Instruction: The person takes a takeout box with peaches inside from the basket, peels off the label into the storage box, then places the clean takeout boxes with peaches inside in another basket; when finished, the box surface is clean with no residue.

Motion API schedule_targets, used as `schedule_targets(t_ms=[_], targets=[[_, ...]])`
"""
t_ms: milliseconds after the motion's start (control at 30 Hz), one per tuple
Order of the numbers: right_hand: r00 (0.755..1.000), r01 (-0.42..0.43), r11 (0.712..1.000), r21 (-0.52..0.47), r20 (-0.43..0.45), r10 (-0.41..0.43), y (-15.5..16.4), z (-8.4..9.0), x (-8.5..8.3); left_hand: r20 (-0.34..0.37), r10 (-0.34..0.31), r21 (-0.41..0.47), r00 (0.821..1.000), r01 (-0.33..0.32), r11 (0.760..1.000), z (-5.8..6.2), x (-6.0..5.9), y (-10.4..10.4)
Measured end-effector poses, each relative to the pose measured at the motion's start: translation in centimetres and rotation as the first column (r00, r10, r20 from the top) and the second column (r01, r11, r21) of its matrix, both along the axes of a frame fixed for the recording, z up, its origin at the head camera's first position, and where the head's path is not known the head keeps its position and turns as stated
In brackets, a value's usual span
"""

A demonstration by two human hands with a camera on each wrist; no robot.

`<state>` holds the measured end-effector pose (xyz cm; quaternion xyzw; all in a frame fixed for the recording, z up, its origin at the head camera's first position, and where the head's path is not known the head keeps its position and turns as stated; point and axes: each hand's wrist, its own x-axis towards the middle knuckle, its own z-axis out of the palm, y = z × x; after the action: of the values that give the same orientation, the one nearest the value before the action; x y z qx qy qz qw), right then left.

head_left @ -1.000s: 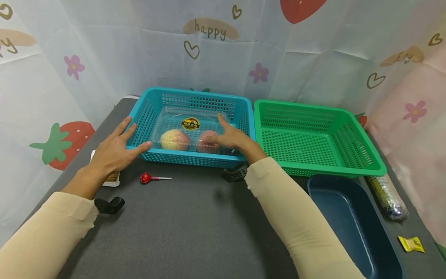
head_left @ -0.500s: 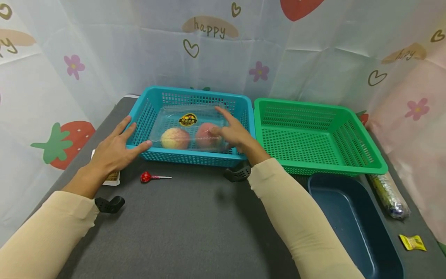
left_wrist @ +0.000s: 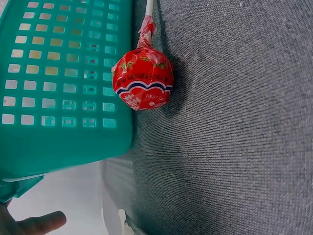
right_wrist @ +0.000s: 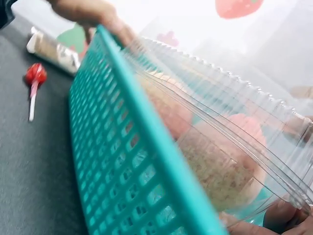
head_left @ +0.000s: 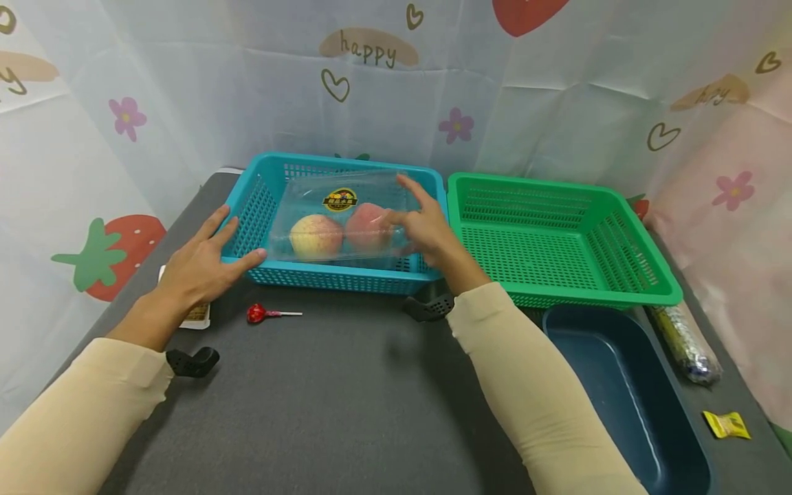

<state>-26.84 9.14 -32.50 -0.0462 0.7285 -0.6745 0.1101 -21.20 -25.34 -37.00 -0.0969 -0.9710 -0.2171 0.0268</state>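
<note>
A clear plastic clamshell box (head_left: 297, 199) with two peaches (head_left: 316, 237) in it is tilted inside the blue basket (head_left: 334, 275). My right hand (head_left: 427, 227) grips the box at its right end, thumb and fingers spread around that end. In the right wrist view, fingertips (right_wrist: 281, 215) show under the box, and its ridged lid edge stands above the basket rim. My left hand (head_left: 201, 271) rests on the basket's front left corner with its fingers fairly straight. A red-wrapped lollipop (left_wrist: 143, 79) lies on the cloth in front of the basket.
A green basket (head_left: 526, 258) stands right of the blue one, and a dark blue tub (head_left: 619, 392) sits before it. A wrapped packet (head_left: 685, 340) and a yellow sweet (head_left: 727, 425) lie at the right. A small packet (head_left: 198, 316) is partly hidden by my left hand.
My right hand has raised the box from the basket floor, so it now tilts with its right end and back edge higher. The left hand has stayed on the corner.
</note>
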Motion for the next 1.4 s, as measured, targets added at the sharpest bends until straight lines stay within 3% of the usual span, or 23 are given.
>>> schedule_targets(t_ms=[400,600,767,1033,1400], targets=[[1.000,0.019,0.997,-0.080,0.000,-0.019,1.8,2.4,1.0,0.007,-0.003,0.015,1.000,0.003,1.000,-0.1,0.0,0.1],[0.999,0.038,0.997,-0.069,-0.027,-0.040,2.8,3.3,2.2,0.003,-0.008,0.012,1.000,0.008,1.000,-0.1,-0.1,0.2],[0.998,0.058,0.996,-0.071,-0.033,-0.060,3.6,4.2,3.6,0.004,-0.001,0.014,1.000,0.000,1.000,0.0,-0.1,0.2],[0.998,0.023,0.993,-0.112,-0.049,-0.029,4.8,5.1,6.4,0.003,0.007,0.019,1.000,-0.007,1.000,-0.1,0.1,0.1],[0.991,-0.003,0.988,-0.153,-0.131,-0.017,6.4,5.4,10.3,-0.008,0.023,0.008,1.000,-0.023,1.000,-0.1,0.0,0.2]])
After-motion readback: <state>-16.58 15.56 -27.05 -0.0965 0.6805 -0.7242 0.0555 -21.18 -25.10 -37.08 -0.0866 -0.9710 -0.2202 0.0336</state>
